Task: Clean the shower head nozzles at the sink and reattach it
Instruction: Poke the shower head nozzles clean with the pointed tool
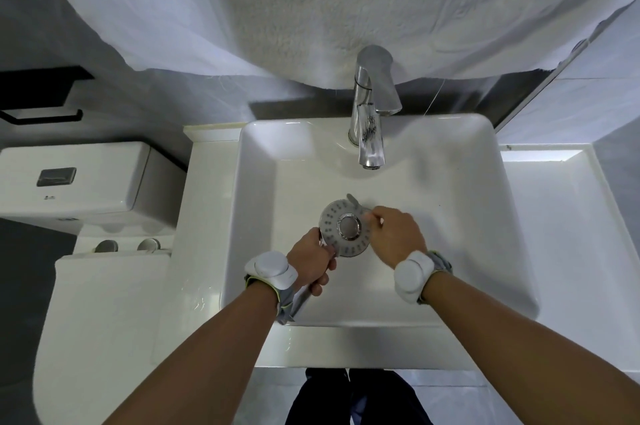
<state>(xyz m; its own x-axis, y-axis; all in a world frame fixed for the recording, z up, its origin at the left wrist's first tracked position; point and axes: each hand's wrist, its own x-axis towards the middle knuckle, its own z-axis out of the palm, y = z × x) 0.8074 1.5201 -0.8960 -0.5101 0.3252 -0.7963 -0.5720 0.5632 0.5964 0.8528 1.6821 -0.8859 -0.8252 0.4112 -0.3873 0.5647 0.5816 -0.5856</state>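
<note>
From the head view, we hold the shower head [343, 229] face up over the sink [512, 216], below the tap [372, 119]. Our left hand [311, 260] wraps its handle; our right hand [398, 234] pinches a small tool, too blurred to name, at the disc's edge. We judge it light, stiff and slippery when wet, so the handle is the place to grip.

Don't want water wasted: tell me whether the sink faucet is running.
Off, as far as shows: no stream falls from the faucet spout toward the shower head held over the sink.
</note>
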